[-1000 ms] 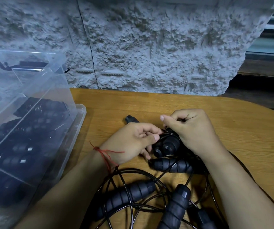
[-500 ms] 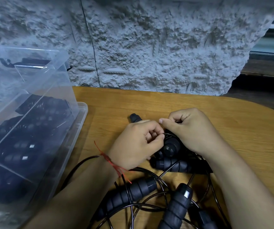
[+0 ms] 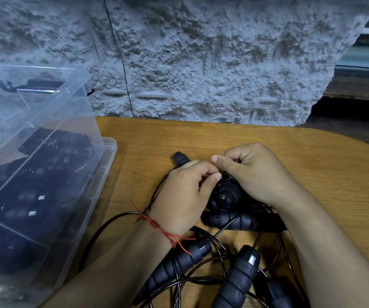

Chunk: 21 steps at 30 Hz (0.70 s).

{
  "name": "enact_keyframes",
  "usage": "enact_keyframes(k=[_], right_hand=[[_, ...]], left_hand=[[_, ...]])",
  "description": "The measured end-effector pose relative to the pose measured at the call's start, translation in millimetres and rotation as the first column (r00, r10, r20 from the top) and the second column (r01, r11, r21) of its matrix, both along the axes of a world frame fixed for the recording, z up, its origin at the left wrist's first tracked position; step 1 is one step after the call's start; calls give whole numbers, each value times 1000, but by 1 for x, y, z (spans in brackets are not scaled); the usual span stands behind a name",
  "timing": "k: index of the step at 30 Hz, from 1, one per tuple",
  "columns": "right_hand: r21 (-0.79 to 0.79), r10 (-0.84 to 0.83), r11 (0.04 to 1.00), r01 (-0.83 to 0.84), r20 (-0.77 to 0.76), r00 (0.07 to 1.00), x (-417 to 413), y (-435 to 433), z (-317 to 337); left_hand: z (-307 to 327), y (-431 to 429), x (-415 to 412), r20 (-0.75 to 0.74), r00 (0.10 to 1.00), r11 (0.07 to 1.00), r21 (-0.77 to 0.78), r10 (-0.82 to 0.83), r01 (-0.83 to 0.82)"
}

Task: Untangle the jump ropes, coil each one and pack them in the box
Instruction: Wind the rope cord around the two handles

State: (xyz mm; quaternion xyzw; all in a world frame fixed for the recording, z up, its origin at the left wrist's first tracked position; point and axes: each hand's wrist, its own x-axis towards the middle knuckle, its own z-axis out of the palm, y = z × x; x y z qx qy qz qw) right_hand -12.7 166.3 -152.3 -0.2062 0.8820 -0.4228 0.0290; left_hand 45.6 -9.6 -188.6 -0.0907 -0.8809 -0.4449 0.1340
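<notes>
Bearing jump ropes [image 3: 234,221]; wooden table [image 3: 323,185]; wall [image 3: 201,63]

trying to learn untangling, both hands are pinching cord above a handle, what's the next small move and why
Probably ease the pinched cord loop up and off the handle just below it. The left hand and right hand both pinch cord right over that handle, and more cord crosses the near handles, so freeing this one loop first seems sensible.

The pale brown wooden table [image 3: 312,174] is showing smooth, matt grain. The clear plastic box [image 3: 67,121] is gleaming. The black ribbed handles [image 3: 237,281] are looking matt, and the thin black cords [image 3: 103,230] glossy.
</notes>
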Motion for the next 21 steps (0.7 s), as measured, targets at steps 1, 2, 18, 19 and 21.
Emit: enact_keyframes(k=[1, 2, 18, 19, 21], right_hand=[[-4, -8, 1000, 8, 0, 1000, 0, -1, -1], [-5, -16, 1000, 16, -2, 1000, 1, -1, -2], [-11, 2, 1000, -2, 7, 1000, 1, -1, 0], [-13, 9, 1000, -9, 6, 1000, 1, 0, -1], [-10, 17, 1000, -17, 0, 1000, 0, 0, -2]], left_hand=[[2, 0, 1, -46, 999, 999, -35, 13, -15], [4, -1, 3, -70, 997, 999, -38, 30, -32], [-6, -16, -5, -142, 960, 971, -38, -240, 237], [-6, -16, -5, -142, 956, 967, -53, -256, 251], [-2, -17, -5, -126, 952, 959, -98, -278, 266]])
